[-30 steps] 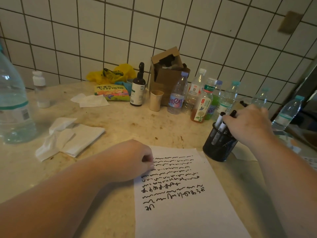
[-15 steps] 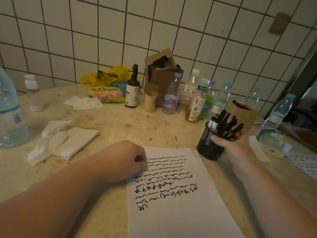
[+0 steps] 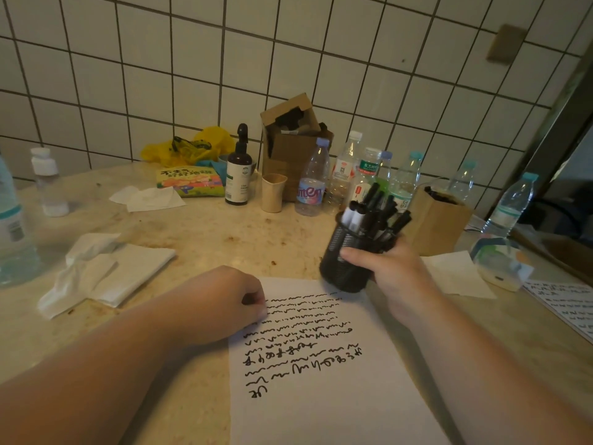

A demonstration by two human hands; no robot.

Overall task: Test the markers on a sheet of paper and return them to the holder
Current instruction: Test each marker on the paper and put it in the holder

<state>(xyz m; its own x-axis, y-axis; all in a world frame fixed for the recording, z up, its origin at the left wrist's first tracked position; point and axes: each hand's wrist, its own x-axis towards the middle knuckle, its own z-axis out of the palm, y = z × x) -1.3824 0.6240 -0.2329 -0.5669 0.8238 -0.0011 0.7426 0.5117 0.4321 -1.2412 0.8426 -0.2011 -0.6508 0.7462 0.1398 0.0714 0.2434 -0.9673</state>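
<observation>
Black wire mesh forms the pen holder (image 3: 345, 261), which the right hand (image 3: 390, 271) grips from its right side, thumb laid across the front wall and the other fingers wrapped round the back, out of sight. The holder leans to the left and sits at the top right corner of the sheet of paper (image 3: 324, 403), its base at or just over the paper's edge; whether it rests on the bench (image 3: 205, 236) or is lifted clear cannot be told. A bundle of markers (image 3: 373, 213) stands in it, most with black caps up, two with white barrels showing at the left.

The paper lies flat on the bench before the person, its upper half covered with rows of black wavy test lines and scribbles. The left hand (image 3: 224, 303) rests on the paper's top left corner, its fingers curled into a loose fist with nothing visible inside them.

Behind the holder, along the tiled wall, stands a row of clear plastic bottles (image 3: 313, 184), with a dark pump bottle (image 3: 239, 175), a small beige cup (image 3: 272, 192) and an open cardboard box (image 3: 288, 139) to their left. A brown paper bag (image 3: 439, 220) stands just right of the holder. Crumpled white tissues (image 3: 102, 271) lie well left of the paper. A second scribbled sheet (image 3: 568, 306) lies at the far right edge.
</observation>
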